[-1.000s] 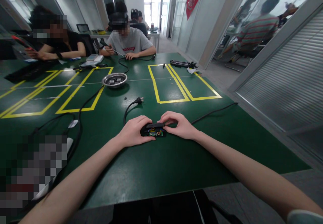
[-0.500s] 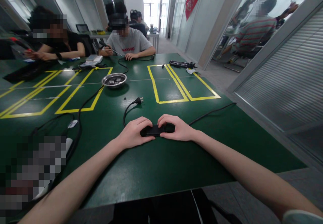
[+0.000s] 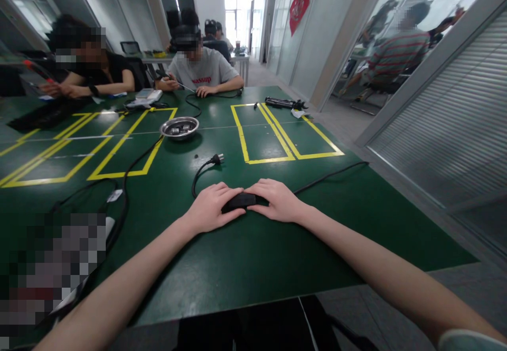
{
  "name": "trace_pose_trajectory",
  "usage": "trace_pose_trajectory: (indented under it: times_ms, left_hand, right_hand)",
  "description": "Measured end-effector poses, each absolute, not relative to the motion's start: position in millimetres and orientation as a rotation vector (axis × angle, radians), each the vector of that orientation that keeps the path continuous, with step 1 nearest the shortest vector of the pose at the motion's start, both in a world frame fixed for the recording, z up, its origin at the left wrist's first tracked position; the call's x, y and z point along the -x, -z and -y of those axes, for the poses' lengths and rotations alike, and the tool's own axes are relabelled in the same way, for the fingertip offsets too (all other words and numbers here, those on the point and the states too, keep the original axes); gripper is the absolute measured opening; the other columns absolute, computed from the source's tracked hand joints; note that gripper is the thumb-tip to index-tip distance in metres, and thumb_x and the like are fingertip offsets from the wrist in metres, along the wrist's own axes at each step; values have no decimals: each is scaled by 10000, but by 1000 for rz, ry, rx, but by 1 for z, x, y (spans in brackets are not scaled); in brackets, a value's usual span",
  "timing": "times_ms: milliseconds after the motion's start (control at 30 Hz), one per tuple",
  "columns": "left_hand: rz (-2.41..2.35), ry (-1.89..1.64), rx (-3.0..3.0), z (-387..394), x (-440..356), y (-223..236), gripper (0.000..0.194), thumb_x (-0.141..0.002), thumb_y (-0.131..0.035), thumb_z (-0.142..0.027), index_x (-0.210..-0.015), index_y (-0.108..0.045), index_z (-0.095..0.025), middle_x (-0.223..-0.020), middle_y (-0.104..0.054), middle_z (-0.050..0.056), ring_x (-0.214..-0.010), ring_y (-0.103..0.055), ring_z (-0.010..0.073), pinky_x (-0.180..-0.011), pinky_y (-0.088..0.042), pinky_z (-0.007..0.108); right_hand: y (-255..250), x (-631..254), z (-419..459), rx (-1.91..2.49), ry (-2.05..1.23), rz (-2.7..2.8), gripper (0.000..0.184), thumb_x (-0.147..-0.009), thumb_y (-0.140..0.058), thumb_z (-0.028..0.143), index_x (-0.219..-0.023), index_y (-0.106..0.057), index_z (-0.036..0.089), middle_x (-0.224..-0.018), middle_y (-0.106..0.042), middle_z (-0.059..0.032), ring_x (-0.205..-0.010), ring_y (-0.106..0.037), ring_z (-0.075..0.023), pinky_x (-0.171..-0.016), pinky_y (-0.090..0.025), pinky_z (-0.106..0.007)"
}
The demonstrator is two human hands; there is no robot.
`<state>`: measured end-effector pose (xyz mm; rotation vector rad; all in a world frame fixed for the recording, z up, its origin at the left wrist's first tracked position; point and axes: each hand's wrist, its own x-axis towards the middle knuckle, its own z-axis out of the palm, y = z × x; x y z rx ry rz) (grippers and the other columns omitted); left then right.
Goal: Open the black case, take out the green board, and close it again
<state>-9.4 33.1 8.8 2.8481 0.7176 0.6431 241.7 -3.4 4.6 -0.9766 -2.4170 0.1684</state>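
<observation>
The black case (image 3: 244,200) lies between the left hand (image 3: 209,208), which grips its left end with thumb and fingers, and the right hand (image 3: 276,200), which grips its right end likewise, its long axis running crosswise from hand to hand, neither nearer.

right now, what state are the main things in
black adapter case, cover on, fastening unclear
left hand, gripping the case's left end
right hand, gripping its right end
power plug, unplugged, lying on the green table
steel bowl, upright, holding metal parts
red banner, hanging
</observation>
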Motion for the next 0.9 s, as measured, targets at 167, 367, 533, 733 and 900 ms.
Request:
trace_pose_trajectory:
  times_ms: [167,367,533,733,900]
  left_hand:
    - [-681,-691,-2927,-33,8,-3,410,-1069,-501,-462,-1265,-675,-146,-1051,-760,137,-962,-706,270,-867,-570,409]
    - [-821,-728,-2669,-29,9,-5,431,-1052,-500,-486,-1302,-644,-166,-1165,-745,124,-1016,-719,264,-889,-571,389]
    - [-918,-642,-2482,-30,10,-6,346,-1005,-596,-509,-1082,-690,-185,-984,-737,62,-872,-695,233,-794,-550,349]
    - [-929,-760,-2618,-30,7,-4,309,-883,-785,-410,-1046,-622,-205,-965,-674,49,-912,-649,252,-795,-514,365]
    - [-900,-703,-2681,-29,6,-4,289,-898,-751,-389,-1060,-602,-201,-979,-668,56,-911,-641,256,-798,-514,381]
  right_hand:
    - [0,-243,4,922,-2,2381,278,-969,-681,362,-1155,-729,161,-983,-777,-121,-893,-708,-252,-780,-600,-396]
    - [-1,-244,4,641,222,2297,313,-998,-594,216,-1296,-688,195,-1234,-759,-117,-1156,-682,-270,-953,-623,-473]
    - [-4,-244,6,754,201,2372,333,-984,-594,171,-1304,-682,194,-1292,-734,-128,-1131,-706,-251,-926,-624,-413]
    - [-4,-244,3,1030,-175,2401,489,-870,-795,320,-1322,-682,171,-1044,-782,-109,-937,-736,-245,-815,-609,-364]
    - [-2,-243,5,1044,-231,2330,336,-954,-721,333,-1247,-738,169,-981,-789,-97,-859,-724,-212,-774,-577,-324]
